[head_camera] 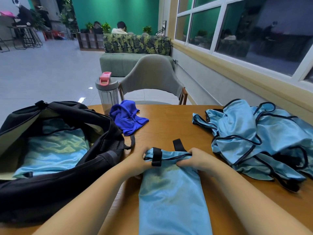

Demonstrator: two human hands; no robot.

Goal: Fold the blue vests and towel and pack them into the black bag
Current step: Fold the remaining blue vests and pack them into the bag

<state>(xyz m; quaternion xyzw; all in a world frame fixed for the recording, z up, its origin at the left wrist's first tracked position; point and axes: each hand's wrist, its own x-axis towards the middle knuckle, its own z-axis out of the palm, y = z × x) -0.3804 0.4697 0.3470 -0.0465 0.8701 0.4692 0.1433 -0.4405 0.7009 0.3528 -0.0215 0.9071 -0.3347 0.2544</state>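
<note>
A light blue vest (171, 192), folded into a long narrow strip, lies on the wooden table (169, 122) in front of me. My left hand (135, 162) grips its far left corner by a black strap. My right hand (196, 160) grips the far right corner. The black bag (105, 150) stands wide open at the left with a folded light blue vest (54, 150) lying flat inside. A crumpled dark blue towel (128, 117) lies beyond the bag's right end. A loose pile of light blue vests (257, 138) with black trim covers the table's right side.
A grey water bottle (107, 94) with a pink lid stands at the table's far edge behind the towel. A grey chair (150, 73) faces the table's far side. A wall with windows runs along the right. A person sits far back on a sofa.
</note>
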